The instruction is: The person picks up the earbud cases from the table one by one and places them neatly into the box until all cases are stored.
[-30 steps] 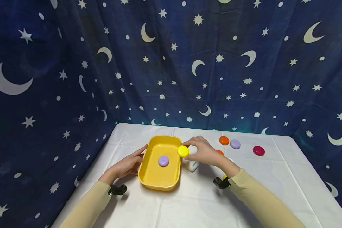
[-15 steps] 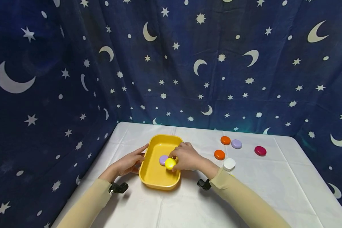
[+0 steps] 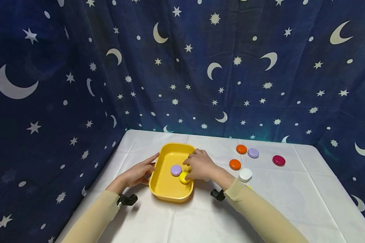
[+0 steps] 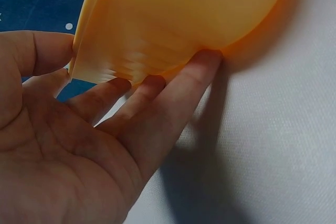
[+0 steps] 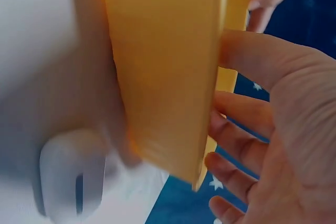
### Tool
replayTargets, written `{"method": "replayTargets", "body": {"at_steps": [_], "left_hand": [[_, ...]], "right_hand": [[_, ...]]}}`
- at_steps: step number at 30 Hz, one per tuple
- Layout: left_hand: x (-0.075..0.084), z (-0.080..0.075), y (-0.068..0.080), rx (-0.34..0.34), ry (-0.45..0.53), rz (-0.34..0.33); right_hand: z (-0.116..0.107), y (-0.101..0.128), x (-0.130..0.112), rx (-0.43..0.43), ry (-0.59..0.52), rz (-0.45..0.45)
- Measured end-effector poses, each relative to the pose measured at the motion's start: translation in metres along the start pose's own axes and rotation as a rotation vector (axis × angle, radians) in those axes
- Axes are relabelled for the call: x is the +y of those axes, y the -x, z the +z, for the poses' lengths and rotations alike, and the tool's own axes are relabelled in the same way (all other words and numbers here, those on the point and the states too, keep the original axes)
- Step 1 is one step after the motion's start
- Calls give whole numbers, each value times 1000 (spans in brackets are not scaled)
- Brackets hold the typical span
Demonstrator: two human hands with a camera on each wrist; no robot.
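Note:
A yellow tray [image 3: 169, 198] stands on the white table. Inside it lie a lilac disc [image 3: 175, 169] and, beside it on the right, a yellow disc [image 3: 184, 178]. My right hand [image 3: 197, 167] hovers over the tray's right rim with its fingertips just above the yellow disc. The right wrist view shows that hand [image 5: 247, 145] with loose, spread fingers and nothing in them, next to the tray wall [image 5: 163, 66]. My left hand [image 3: 140, 172] rests against the tray's left side. Its straight fingers [image 4: 157, 103] lie along the outer wall [image 4: 184, 14].
Loose discs lie to the right: orange [image 3: 241, 149], lilac [image 3: 253, 153], dark red [image 3: 278, 160], a second orange [image 3: 235, 164] and white [image 3: 245, 174]. A blurred white object [image 5: 68, 174] sits beside the tray. A star-patterned curtain [image 3: 200, 67] closes off the back and left.
My right hand carried the yellow disc from the tray's right rim down into the tray and let it go beside the lilac disc. The left hand stayed on the tray.

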State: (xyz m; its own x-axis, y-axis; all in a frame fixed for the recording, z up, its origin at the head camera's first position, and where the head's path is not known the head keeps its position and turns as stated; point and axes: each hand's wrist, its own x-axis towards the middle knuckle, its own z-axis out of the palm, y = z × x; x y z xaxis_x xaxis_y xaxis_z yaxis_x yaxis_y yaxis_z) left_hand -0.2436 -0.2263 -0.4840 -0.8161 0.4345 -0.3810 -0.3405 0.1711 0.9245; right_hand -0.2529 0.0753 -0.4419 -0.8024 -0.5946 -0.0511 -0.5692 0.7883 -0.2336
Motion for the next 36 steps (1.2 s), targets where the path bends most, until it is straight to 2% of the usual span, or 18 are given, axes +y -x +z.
{"method": "replayTargets", "body": {"at_steps": [6,16,29,36], "left_hand": [[0,0,-1,0,-16,0],[-2,2,0,30,-79,30],[-3,0,0,27,-69,30],[-2,1,1,24,-78,34]], "right_hand": [[-7,8,13,69,-41,44],[-17,27,29,142,-122,54],[-33,83,88,251,-220,130],[-30,110,112,249,-235,198]]}}
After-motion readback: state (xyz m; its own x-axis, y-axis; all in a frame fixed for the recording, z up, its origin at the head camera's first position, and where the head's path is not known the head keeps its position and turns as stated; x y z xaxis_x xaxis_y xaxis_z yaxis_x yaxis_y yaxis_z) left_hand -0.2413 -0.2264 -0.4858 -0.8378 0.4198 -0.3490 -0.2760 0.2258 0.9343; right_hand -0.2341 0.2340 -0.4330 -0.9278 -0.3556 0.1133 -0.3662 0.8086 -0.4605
